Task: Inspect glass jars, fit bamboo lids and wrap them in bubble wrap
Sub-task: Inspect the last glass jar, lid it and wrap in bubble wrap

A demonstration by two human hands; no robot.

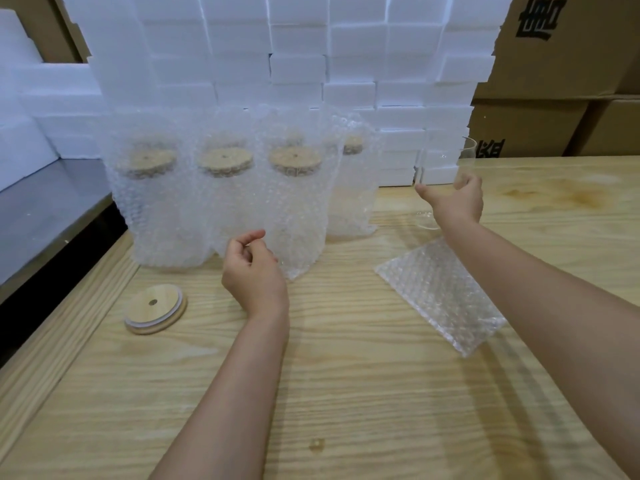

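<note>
- You work over a pale yellow wooden table (346, 393) with long brown grain lines and a darker amber stain at right of frame.
- At lower left, the loose bamboo lid (154, 308) is light tan with a white ring round its edge and a small dark hole at its centre.
- The wrapped jars (221, 188) across the middle show milky, see-through wrap dotted all over with bubbles, tan lids glimmering through.
- At right of centre, the flat bubble wrap sheet (440, 292) has the same clear dotted pattern.
- Behind, white foam blocks (298, 64) fill the upper frame; brown cardboard boxes (561, 64) at upper right carry black printed characters.
</note>
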